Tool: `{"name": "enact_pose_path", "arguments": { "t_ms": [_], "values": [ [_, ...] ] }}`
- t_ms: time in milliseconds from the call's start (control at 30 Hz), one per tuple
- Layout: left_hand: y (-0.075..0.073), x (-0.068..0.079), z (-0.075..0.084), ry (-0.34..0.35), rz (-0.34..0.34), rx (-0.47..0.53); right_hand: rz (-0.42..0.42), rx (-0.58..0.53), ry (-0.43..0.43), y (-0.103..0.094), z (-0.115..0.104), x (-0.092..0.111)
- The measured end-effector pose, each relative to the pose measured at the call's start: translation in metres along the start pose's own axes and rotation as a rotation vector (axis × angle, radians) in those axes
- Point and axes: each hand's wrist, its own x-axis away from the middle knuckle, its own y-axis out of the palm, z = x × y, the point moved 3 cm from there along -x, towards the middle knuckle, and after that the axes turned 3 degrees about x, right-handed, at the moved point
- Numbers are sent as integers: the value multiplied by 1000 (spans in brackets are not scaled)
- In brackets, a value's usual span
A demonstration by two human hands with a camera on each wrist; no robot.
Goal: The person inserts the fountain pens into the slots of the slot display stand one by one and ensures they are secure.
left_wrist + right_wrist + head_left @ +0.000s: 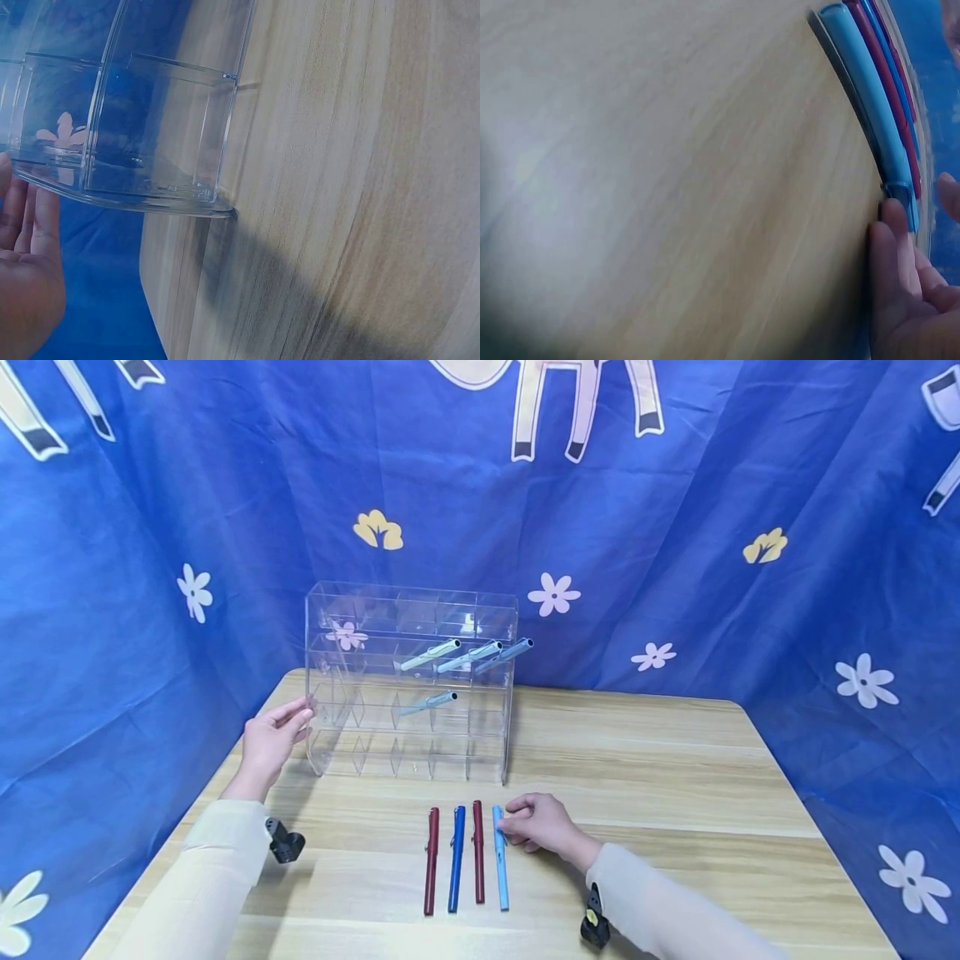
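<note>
A clear acrylic pen rack with rows of compartments stands on the table; my left hand holds its left side edge. In the left wrist view, fingers lie against the clear panel's edge. A light blue pen lies flat at the right end of a row of pens. At its upper part is my right hand. The right wrist view shows fingertips touching this pen, with the thumb apart from it. Beside it lie a dark red pen, a blue pen and another dark red pen.
Several pale green and light blue pens sit slanted in the rack's compartments, their ends sticking out to the front. The wooden table is bordered by a blue patterned cloth at the back and sides.
</note>
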Motion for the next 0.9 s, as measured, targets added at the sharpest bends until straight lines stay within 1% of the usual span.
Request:
{"name": "enact_pose_path", "arguments": {
  "t_ms": [267, 467, 567, 667, 900],
  "values": [
    [0, -1, -1, 6, 4, 28, 88, 131, 20, 9, -12, 4],
    [0, -1, -2, 8, -6, 52, 124, 314, 17, 13, -18, 4],
    [0, -1, -2, 5, -8, 60, 128, 374, 5, 13, -20, 5],
    [0, -1, -3, 5, -11, 64, 126, 380, 0, 13, -21, 5],
    [0, 0, -3, 1, -6, 66, 106, 270, 11, 13, -16, 1]
  ]
}}
